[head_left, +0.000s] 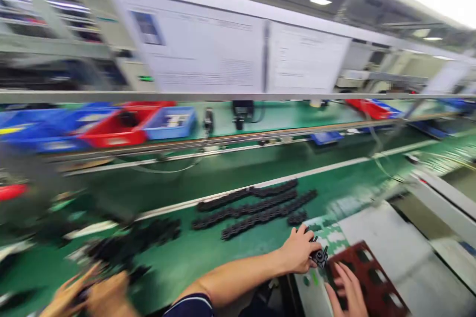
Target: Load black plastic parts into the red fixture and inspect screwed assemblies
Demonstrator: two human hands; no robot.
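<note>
My left hand (300, 253) reaches across from the bottom middle, its fingers pinched on a small black part (320, 256) at the near edge of the green belt. My right hand (345, 290) comes up from the bottom edge, fingers stretched flat on a dark red perforated plate (372, 272) that lies on a grey-white surface (401, 252). The black part sits just at the plate's upper left corner. Three rows of similar black parts (256, 208) are lined up on the green belt (223, 252) just beyond my left hand.
A blurred pile of black parts (148, 235) lies to the left, where another person's hands (85, 294) work at the bottom left corner. Blue and red bins (122, 126) stand on a shelf behind the belt. Printed sheets (208, 54) hang above.
</note>
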